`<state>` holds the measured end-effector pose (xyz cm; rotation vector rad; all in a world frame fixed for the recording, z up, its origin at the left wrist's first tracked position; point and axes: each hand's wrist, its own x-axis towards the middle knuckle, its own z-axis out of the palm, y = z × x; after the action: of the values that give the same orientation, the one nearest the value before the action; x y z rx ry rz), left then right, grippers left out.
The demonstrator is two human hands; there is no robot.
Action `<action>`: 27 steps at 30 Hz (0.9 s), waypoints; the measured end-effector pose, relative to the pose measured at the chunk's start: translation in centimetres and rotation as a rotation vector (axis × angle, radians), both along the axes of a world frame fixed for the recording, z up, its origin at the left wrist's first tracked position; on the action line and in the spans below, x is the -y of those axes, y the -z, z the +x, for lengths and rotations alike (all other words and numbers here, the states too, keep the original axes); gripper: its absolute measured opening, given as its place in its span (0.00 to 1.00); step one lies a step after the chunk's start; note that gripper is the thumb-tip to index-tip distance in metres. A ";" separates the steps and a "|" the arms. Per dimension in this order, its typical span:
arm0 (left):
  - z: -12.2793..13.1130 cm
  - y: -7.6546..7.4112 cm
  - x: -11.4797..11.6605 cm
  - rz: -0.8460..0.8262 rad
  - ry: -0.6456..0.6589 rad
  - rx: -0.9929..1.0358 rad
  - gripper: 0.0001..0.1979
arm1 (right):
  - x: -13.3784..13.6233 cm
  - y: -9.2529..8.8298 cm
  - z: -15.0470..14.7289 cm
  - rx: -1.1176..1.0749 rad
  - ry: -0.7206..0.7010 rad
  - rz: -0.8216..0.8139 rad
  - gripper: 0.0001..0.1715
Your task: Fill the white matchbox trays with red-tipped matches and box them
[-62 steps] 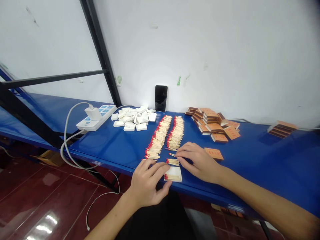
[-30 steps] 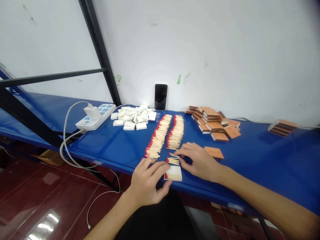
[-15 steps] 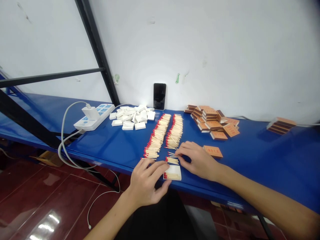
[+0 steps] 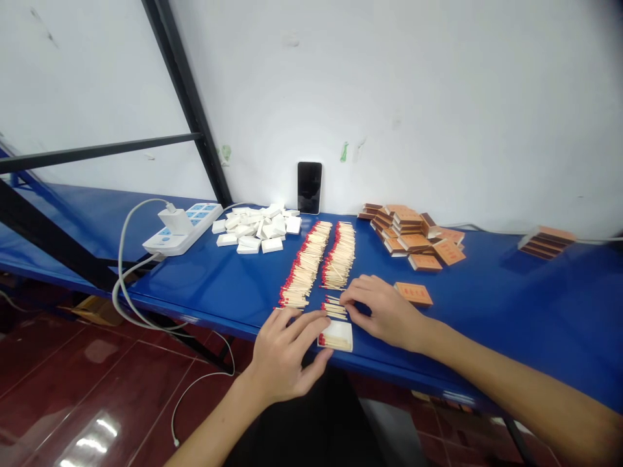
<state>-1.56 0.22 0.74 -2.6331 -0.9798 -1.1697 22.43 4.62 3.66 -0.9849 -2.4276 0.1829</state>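
Note:
My left hand [image 4: 285, 350] rests at the near edge of the blue table [image 4: 487, 305], fingers and thumb around the left side of a white matchbox tray [image 4: 337, 336] that holds a few matches. My right hand [image 4: 384, 310] lies flat beside it, fingertips on a small bunch of loose matches [image 4: 335, 307] just behind the tray. Two long rows of red-tipped matches [image 4: 321, 259] run away from the hands. One orange matchbox sleeve [image 4: 413, 293] lies right of my right hand.
A heap of white inner trays [image 4: 257, 230] and a white power strip [image 4: 182, 227] with cables sit at the left. A dark phone [image 4: 310, 187] leans on the wall. Orange sleeves [image 4: 413, 237] are piled at the right, another stack [image 4: 548, 241] farther right. A black metal frame [image 4: 185, 104] crosses the left.
Both hands stay at the tray and the loose matches; the right fingertips shift slightly over the bunch. The camera has drifted a little.

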 end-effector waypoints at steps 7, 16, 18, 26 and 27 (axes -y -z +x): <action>0.1 -0.1 0.0 -0.010 -0.023 -0.016 0.16 | 0.0 0.0 0.0 0.002 -0.011 0.020 0.09; 0.0 -0.3 0.0 -0.014 -0.029 -0.026 0.17 | 0.3 -0.5 0.1 0.013 -0.045 -0.015 0.10; 0.0 -0.2 0.0 -0.005 -0.031 -0.019 0.17 | 0.4 -0.6 0.2 0.013 -0.042 -0.021 0.11; 0.1 0.1 0.0 0.012 -0.021 0.028 0.07 | 0.8 -1.1 0.2 -0.039 -0.084 -0.051 0.13; 0.1 0.1 0.0 0.014 -0.020 0.025 0.08 | 0.8 -1.2 0.1 -0.044 -0.087 -0.048 0.13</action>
<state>-1.43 0.24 0.61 -2.5978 -0.9966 -1.2029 22.57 3.81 4.88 -0.8870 -2.4374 0.2917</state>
